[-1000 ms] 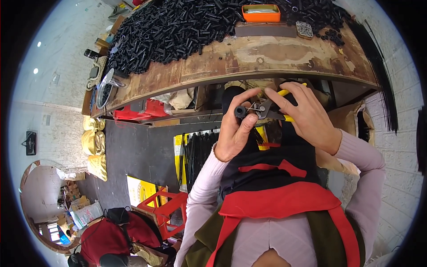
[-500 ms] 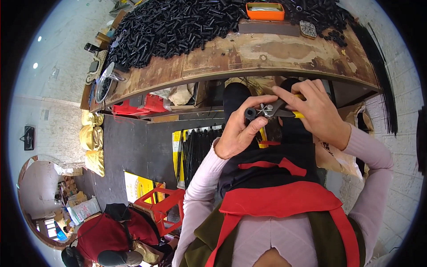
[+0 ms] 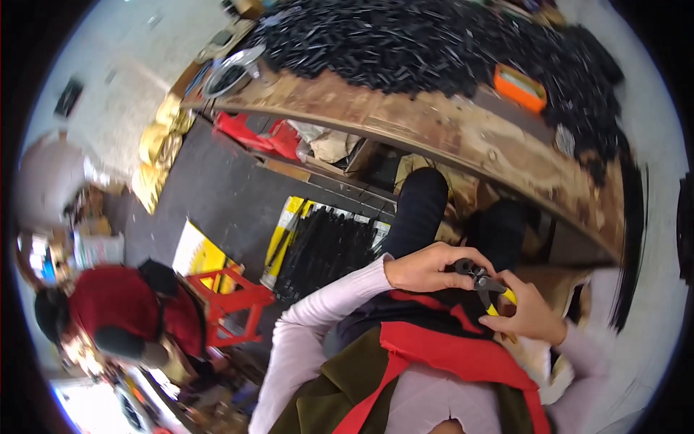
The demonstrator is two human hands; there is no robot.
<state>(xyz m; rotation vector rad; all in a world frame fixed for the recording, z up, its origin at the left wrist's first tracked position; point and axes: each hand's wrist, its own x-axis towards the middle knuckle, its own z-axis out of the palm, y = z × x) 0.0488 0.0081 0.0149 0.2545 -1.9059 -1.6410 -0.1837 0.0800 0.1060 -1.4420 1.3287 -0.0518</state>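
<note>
Above my lap, my left hand is closed around a short black tube, with its round open end facing up. My right hand grips a pair of pliers with dark jaws and yellow handles. The jaws meet a small shiny metal piece beside the tube, near my left fingertips. My fingers partly hide that piece, and I cannot tell its exact kind.
A wooden workbench stands ahead, bearing a big heap of black tubes, an orange box and a clear plastic container. Black rods lie on the floor, left. Near a red stool sits another person. Long black strands hang right.
The whole view has tilted and swung left. My hands, still holding the tube and pliers, appear lower and further right; my right fingers now curl around the handles.
</note>
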